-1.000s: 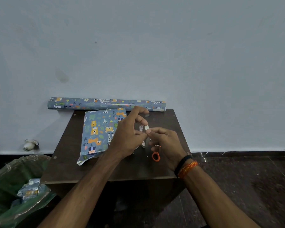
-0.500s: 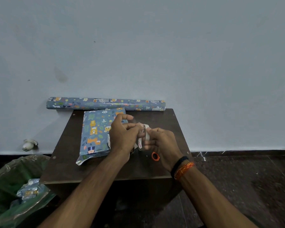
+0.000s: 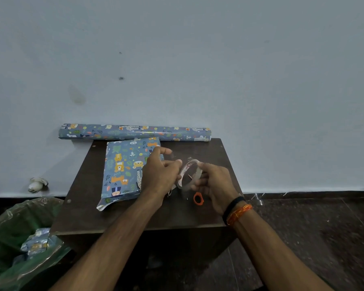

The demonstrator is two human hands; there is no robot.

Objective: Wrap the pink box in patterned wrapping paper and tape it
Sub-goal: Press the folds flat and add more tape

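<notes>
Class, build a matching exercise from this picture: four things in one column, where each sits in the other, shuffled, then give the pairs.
1. tape roll
2. paper roll
3. wrapped box
4. paper scraps

A. against the wall, at the table's far edge
B. in the green bin bag
C. held between both hands
D. flat on the table's left part

Pairs: 1-C, 2-A, 3-D, 4-B

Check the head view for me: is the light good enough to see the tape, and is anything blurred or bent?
Head view: dim, flat light; the dark table swallows detail. The clear tape roll between the left hand and right hand is faint, and any pulled strip is hard to make out. Wide-angle bending curves the paper roll. The floor at lower right is smeared.
</notes>
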